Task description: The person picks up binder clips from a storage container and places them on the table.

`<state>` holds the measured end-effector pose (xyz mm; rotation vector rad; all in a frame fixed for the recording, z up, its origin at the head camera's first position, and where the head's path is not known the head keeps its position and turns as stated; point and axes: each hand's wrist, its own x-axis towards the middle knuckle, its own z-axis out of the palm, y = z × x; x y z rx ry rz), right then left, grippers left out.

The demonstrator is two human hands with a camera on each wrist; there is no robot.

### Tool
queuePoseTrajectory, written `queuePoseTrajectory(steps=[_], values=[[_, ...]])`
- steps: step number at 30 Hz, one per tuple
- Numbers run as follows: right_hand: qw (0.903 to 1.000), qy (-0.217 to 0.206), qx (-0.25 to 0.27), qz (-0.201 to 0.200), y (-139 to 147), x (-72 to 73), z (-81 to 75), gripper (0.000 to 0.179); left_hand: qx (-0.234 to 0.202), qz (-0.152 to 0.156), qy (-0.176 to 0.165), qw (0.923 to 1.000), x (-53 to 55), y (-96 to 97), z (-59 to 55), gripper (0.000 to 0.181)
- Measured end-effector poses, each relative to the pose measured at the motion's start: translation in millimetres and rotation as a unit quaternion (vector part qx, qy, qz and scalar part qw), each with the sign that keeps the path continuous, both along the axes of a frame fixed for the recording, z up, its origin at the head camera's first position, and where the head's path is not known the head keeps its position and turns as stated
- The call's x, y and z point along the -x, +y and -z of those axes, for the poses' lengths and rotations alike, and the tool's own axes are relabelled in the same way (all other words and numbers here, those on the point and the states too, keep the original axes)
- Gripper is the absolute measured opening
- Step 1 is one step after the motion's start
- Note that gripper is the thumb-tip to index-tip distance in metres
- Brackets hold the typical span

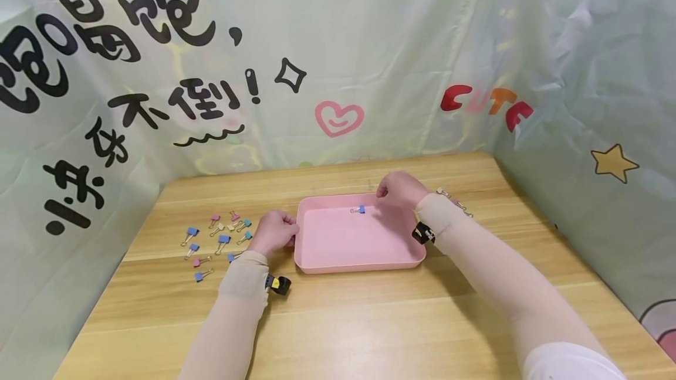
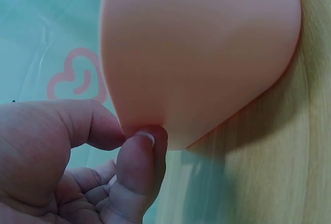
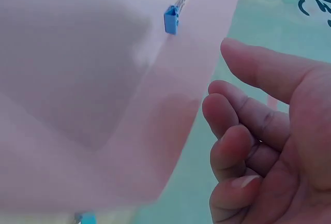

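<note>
A shallow pink tray [image 1: 348, 245] lies on the wooden table, with a single blue binder clip [image 1: 358, 209] near its back wall. My left hand [image 1: 273, 232] is at the tray's left side. In the left wrist view, its thumb [image 2: 137, 164] and forefinger pinch the tray's edge. Over the back right corner of the tray, my right hand [image 1: 402, 189] hovers with its fingers loosely bent and nothing between them. The right wrist view shows its thumb [image 3: 258, 63] apart from the fingertips, with the blue clip inside the tray beyond them.
Left of the tray lie several scattered binder clips [image 1: 224, 240] in blue, pink, cream and teal. More clips [image 1: 442, 192] lie beyond the right forearm, partly hidden by it. A printed cloth [image 1: 338, 46] hangs along the table's back and sides.
</note>
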<state>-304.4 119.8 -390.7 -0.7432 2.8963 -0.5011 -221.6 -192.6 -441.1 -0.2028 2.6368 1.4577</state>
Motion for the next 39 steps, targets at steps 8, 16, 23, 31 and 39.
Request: queuePoseTrajectory(steps=[8, 16, 23, 31, 39], values=[[0.9998, -0.017, -0.009, 0.0, -18.0, 2.6, 16.6, 0.018, 0.006, 0.001, 0.005, 1.0, 0.8, -1.6, 0.9, 0.011], [0.9995, 0.009, -0.028, 0.008, -28.1, 4.1, 29.2, 0.014, 0.008, 0.004, 0.004, 1.0, 0.6, -0.2, -1.0, 0.011], [0.9993, 0.012, -0.034, 0.006, -35.3, 1.4, 33.4, 0.02, 0.006, 0.002, 0.003, 1.0, 0.3, -0.3, -0.9, 0.01], [0.9985, -0.017, -0.045, 0.025, -42.3, -2.5, 35.4, 0.01, 0.005, -0.002, -0.004, 1.0, -1.0, 0.5, -2.9, 0.011], [0.9992, -0.027, -0.009, -0.03, -52.6, -3.0, 43.1, 0.01, 0.006, -0.003, -0.007, 1.0, -0.9, 1.0, -3.4, 0.011]])
